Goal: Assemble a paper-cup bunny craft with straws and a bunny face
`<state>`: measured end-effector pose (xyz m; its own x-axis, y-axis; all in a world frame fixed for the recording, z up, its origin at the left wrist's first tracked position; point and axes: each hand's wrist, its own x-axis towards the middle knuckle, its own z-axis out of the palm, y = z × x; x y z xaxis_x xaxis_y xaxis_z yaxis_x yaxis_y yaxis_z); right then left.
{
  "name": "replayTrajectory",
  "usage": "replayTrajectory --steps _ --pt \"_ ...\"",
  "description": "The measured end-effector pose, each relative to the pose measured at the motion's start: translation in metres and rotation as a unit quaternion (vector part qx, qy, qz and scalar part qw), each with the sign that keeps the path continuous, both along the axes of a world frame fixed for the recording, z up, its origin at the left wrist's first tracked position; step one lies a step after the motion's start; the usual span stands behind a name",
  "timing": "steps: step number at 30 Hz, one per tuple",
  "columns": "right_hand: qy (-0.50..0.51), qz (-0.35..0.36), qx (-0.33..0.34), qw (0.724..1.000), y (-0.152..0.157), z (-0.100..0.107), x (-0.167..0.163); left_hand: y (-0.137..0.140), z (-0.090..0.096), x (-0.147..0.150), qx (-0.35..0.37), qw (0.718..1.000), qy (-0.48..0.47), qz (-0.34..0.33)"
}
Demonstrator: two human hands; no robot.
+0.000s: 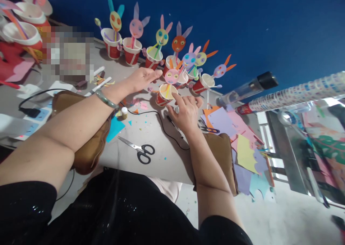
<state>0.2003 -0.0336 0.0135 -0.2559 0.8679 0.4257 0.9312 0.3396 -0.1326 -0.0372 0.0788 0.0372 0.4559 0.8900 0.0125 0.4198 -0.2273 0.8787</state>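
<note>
In the head view, a red and white paper cup stands upright on the table, with a pink paper rabbit head with orange ears rising from it on a yellow strip. My left hand is stretched out to the left of the rabbit head, fingers extended, with nothing visible in it. At the cup's right side is my right hand, its fingers apart and bent. The index fingertip is at the cup's rim; whether it touches I cannot tell. Behind stand several similar cups with paper rabbits.
Black-handled scissors lie on the table before me, beside a black cable and a small white-capped bottle. Coloured paper sheets pile up on the right. Brown cushions lie under my forearms. A blue wall rises behind.
</note>
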Motion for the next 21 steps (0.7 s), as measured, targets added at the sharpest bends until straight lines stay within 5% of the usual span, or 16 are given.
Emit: replayTrajectory --steps 7,13,16,21 --pt "0.005 -0.006 0.026 1.000 0.007 -0.015 0.000 0.006 0.004 -0.001 -0.072 0.991 -0.095 0.066" --pt "0.037 -0.003 0.164 0.986 -0.002 0.007 0.001 0.009 0.003 -0.003 -0.161 0.965 -0.179 0.100" --pt "0.046 0.011 0.221 0.974 -0.011 0.022 -0.004 0.002 0.002 -0.004 -0.150 0.973 -0.174 0.020" --pt "0.041 0.078 0.221 0.971 -0.027 0.037 -0.018 -0.012 0.009 -0.003 -0.160 0.950 -0.179 -0.201"
